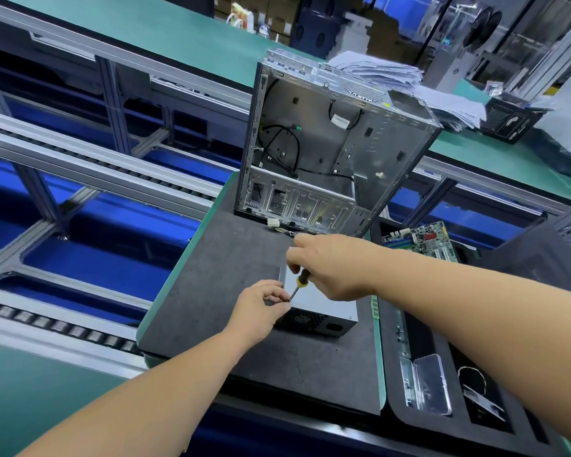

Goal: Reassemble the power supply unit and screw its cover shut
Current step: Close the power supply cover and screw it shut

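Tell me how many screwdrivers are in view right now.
1. The screwdriver is in the right hand, tip down by the left hand's fingers at the power supply unit. Others may be hidden.

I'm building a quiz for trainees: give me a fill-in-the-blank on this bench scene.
1. The right hand holds a ____ by its black-and-yellow handle.
2. The left hand pinches near the tool's ____.
3. The power supply lies on a dark ____.
4. Behind it stands an open computer ____.

Missing: screwdriver; tip; mat; case
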